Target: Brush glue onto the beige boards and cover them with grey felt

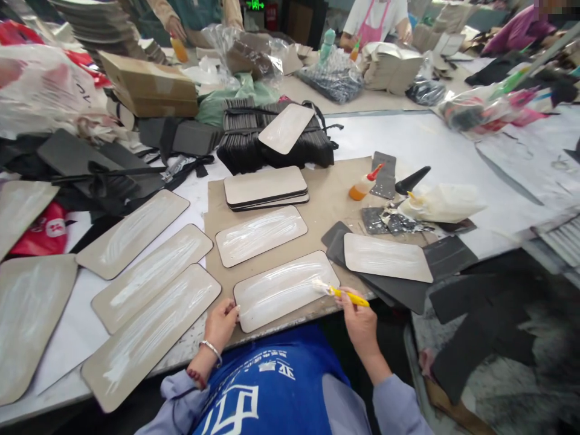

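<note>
My right hand point(360, 320) grips a small brush point(351, 296) by its yellow handle. The brush's white-coated bristles touch a beige rounded panel point(281, 293) near its right end. White streaks of a glue-like paste run along that panel. At the panel's left end, the fingers of my left hand point(222, 323) are closed on its edge. Just behind lies another streaked panel point(261, 235), and beyond it a small stack of panels point(266, 186). More coated panels point(156, 326) lie to the left. One coated panel point(387, 258) rests on dark sheets to the right.
An orange-filled bottle with a red tip point(360, 188) and a white paste container point(444, 202) stand at the right. Bundled black pieces point(276, 136) bear one panel. Behind them are a cardboard box point(147, 84) and plastic bags. People work across the table.
</note>
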A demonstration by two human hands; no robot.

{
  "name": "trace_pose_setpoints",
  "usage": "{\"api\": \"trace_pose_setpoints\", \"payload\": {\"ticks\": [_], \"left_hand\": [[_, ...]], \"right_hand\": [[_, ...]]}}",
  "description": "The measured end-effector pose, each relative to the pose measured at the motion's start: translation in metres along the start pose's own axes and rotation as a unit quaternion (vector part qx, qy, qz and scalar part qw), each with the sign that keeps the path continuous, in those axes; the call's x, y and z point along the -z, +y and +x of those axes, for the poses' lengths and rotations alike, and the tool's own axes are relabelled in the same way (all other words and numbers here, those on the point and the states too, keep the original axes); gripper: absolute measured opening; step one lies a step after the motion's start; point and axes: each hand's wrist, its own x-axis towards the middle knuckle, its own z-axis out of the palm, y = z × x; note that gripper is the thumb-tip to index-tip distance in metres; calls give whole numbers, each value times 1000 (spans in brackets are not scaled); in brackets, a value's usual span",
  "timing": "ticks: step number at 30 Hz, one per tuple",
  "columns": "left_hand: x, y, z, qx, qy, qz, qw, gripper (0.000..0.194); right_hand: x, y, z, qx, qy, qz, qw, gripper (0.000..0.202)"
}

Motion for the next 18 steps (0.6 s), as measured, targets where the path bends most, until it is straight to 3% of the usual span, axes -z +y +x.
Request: {"api": "trace_pose_setpoints", "payload": {"ticks": [3,7,14,16,18], "left_hand": [[-2,-4,1,-2,6,6,1000,18],[-3,-3,-1,6,12,-5,1000,23],[-1,10,-6,12,10,18,1000,33],[-2,14,-6,27,17,22,999,36],[-3,16,-6,42,24,15,999,39]], "right_hand": [[30,10,14,65,47,-76,994,35],[36,3,16,177,52,-131,974,27],[-2,-13,37,307,30,-128,943,22],[-16,-18,37,323,-17,-132,937,23],[-26,-28,30,330,-105,-107,932,24]]}}
